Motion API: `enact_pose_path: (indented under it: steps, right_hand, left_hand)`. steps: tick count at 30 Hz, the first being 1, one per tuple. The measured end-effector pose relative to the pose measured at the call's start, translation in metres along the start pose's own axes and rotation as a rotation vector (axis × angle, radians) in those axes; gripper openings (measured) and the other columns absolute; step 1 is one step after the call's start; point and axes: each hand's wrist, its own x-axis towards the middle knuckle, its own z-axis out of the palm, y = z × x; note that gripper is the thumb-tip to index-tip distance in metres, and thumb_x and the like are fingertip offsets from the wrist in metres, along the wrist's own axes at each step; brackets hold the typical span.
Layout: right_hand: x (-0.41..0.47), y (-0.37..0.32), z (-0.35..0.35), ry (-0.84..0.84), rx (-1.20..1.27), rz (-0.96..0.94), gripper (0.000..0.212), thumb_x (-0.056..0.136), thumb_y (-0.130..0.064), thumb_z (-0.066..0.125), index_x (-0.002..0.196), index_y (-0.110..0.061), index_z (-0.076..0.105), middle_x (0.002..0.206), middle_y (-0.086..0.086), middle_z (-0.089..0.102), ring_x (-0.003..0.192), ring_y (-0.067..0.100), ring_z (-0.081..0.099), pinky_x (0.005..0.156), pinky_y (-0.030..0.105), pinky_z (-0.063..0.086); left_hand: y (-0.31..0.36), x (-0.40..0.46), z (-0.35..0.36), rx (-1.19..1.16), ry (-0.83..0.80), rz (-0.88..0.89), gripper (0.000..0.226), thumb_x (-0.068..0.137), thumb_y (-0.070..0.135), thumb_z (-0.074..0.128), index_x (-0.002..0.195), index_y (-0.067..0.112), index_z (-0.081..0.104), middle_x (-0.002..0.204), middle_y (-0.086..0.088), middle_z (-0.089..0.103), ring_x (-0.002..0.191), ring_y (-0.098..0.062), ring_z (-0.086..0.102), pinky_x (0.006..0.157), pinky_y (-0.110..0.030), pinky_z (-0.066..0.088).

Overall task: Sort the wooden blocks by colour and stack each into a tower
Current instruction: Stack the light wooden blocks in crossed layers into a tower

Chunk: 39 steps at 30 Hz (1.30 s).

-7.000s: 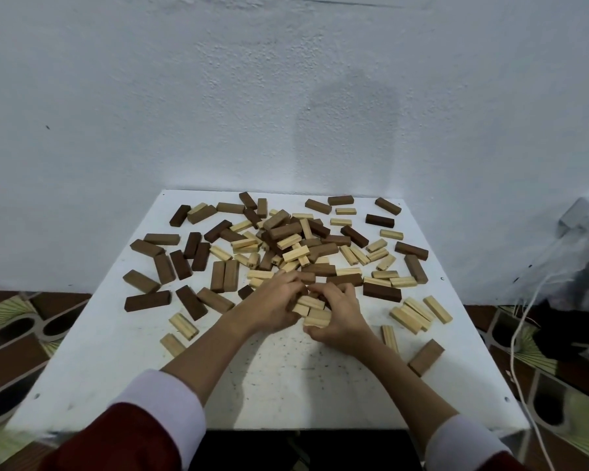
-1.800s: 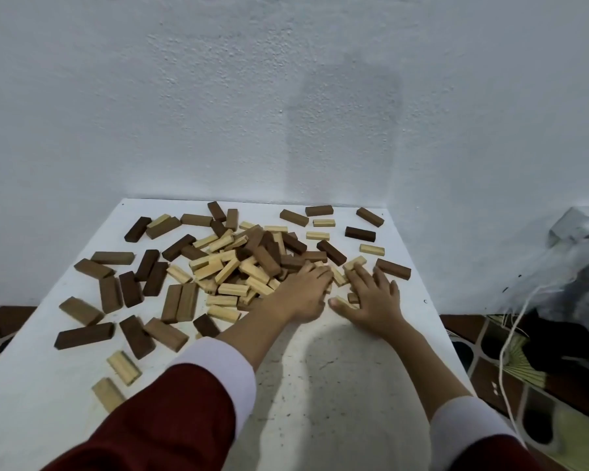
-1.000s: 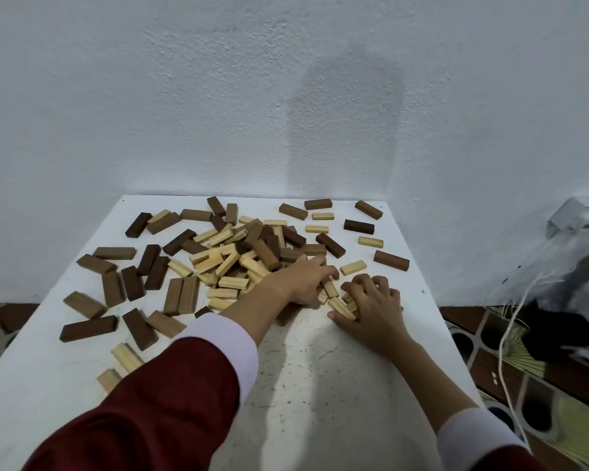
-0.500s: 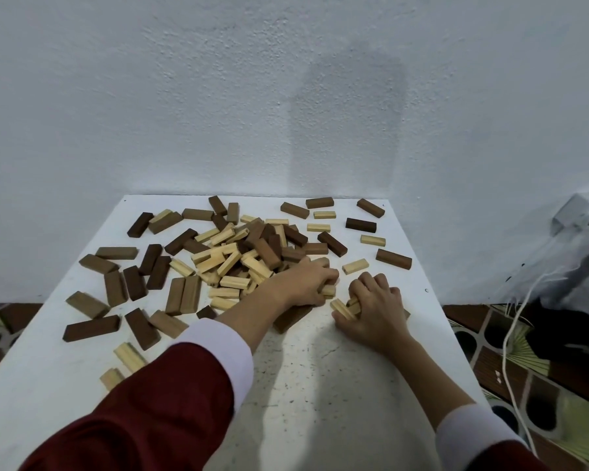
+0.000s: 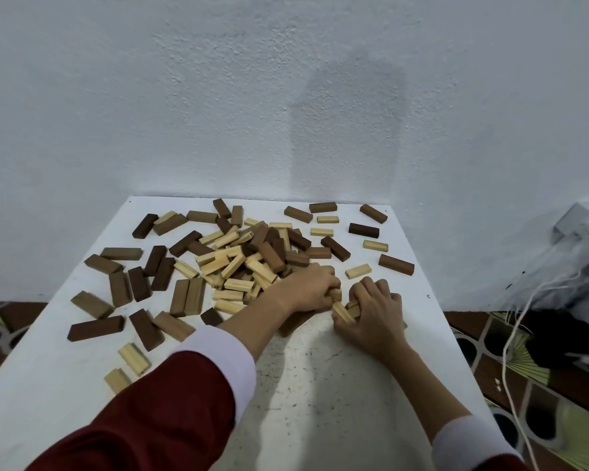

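Since half a second ago both hands have barely shifted; they stay bunched together near the right edge of the white square table [image 5: 337,402]. The left hand [image 5: 308,288] lies knuckles-up, fingers curled round pale wooden blocks [image 5: 336,294] beneath it. The right hand [image 5: 376,309] just beside it grips a pale rectangular wooden block [image 5: 342,312] between thumb and curled fingers. The heap of mixed pale and dark brown wooden blocks [image 5: 249,256] spreads unsorted across the far half of the table, with loose ones toward the left edge.
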Motion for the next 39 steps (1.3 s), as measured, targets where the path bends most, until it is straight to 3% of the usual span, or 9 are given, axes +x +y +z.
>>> enact_pose_path:
  steps: [3,9,14,19,23,27,34,37,39]
  right_hand:
    - [-0.004,-0.003,0.001,0.001,-0.106,-0.033,0.046,0.068,-0.06,0.041,0.078,-0.018,0.056,0.081,0.001,0.059,0.075,0.022,0.052,0.059,0.033,0.035]
    - [-0.002,-0.005,-0.005,-0.121,-0.104,-0.011,0.048,0.075,-0.059,0.033,0.087,-0.018,0.054,0.085,-0.002,0.057,0.077,0.013,0.046,0.071,0.031,0.035]
    - [-0.005,-0.007,-0.002,0.007,-0.026,-0.04,0.032,0.068,-0.047,0.053,0.055,-0.019,0.046,0.05,-0.007,0.04,0.049,0.009,0.035,0.045,0.017,0.019]
    - [-0.008,-0.008,-0.005,0.092,-0.06,-0.064,0.029,0.06,-0.04,0.061,0.048,-0.018,0.047,0.044,-0.006,0.045,0.046,0.006,0.026,0.042,0.012,0.006]
    - [-0.009,-0.008,-0.004,0.089,-0.025,-0.071,0.029,0.061,-0.039,0.062,0.049,-0.019,0.045,0.043,-0.007,0.041,0.043,0.006,0.027,0.041,0.013,0.01]
    - [-0.006,-0.015,-0.01,0.127,0.011,-0.061,0.033,0.06,-0.04,0.062,0.052,-0.023,0.035,0.047,-0.012,0.029,0.042,0.006,0.027,0.04,0.012,0.009]
    - [0.042,-0.074,-0.028,0.452,0.269,-0.157,0.034,0.067,-0.04,0.052,0.063,-0.009,0.062,0.055,0.002,0.058,0.045,0.016,0.05,0.045,0.016,0.031]
    - [0.069,-0.11,-0.032,0.457,0.223,-0.264,0.034,0.068,-0.042,0.053,0.063,-0.009,0.062,0.054,0.002,0.059,0.046,0.017,0.054,0.043,0.017,0.034]
    - [0.08,-0.126,-0.03,0.428,0.172,-0.345,0.032,0.067,-0.041,0.057,0.066,-0.01,0.064,0.058,0.002,0.061,0.05,0.018,0.057,0.042,0.017,0.035]
  left_hand:
    - [-0.001,-0.003,0.005,0.047,0.013,-0.001,0.026,0.09,0.024,0.055,0.109,0.009,0.065,0.111,-0.01,0.054,0.104,-0.025,0.046,0.091,-0.043,0.043]
    - [0.003,-0.005,0.008,0.021,0.099,-0.032,0.02,0.084,0.021,0.061,0.091,0.004,0.068,0.103,-0.01,0.054,0.096,-0.026,0.048,0.082,-0.045,0.047]
    - [0.007,-0.006,0.008,0.052,0.142,-0.042,0.019,0.08,0.016,0.061,0.09,0.001,0.068,0.103,-0.012,0.056,0.093,-0.027,0.05,0.078,-0.044,0.048]
    - [0.004,-0.009,0.01,0.073,0.15,0.017,0.017,0.082,0.01,0.06,0.094,0.004,0.069,0.104,-0.01,0.058,0.095,-0.027,0.051,0.079,-0.043,0.048]
    - [0.0,-0.012,0.009,-0.027,0.192,-0.014,0.015,0.082,0.012,0.062,0.091,0.003,0.071,0.101,-0.009,0.057,0.095,-0.025,0.051,0.082,-0.044,0.047]
    - [-0.007,-0.019,-0.007,-0.159,0.323,-0.024,0.019,0.086,0.017,0.066,0.098,0.003,0.072,0.104,-0.006,0.059,0.093,-0.015,0.053,0.082,-0.03,0.046]
    - [-0.034,-0.053,-0.053,-0.318,0.68,-0.101,0.021,0.082,0.018,0.071,0.098,0.004,0.073,0.1,-0.006,0.06,0.089,-0.013,0.054,0.079,-0.019,0.039]
    - [-0.059,-0.076,-0.06,-0.341,0.74,-0.187,0.022,0.081,0.014,0.071,0.1,0.003,0.072,0.099,-0.01,0.061,0.088,-0.017,0.056,0.072,-0.009,0.037]
    - [-0.074,-0.089,-0.059,-0.33,0.761,-0.254,0.018,0.081,0.011,0.072,0.097,0.003,0.072,0.099,-0.012,0.062,0.086,-0.018,0.055,0.07,-0.013,0.037]
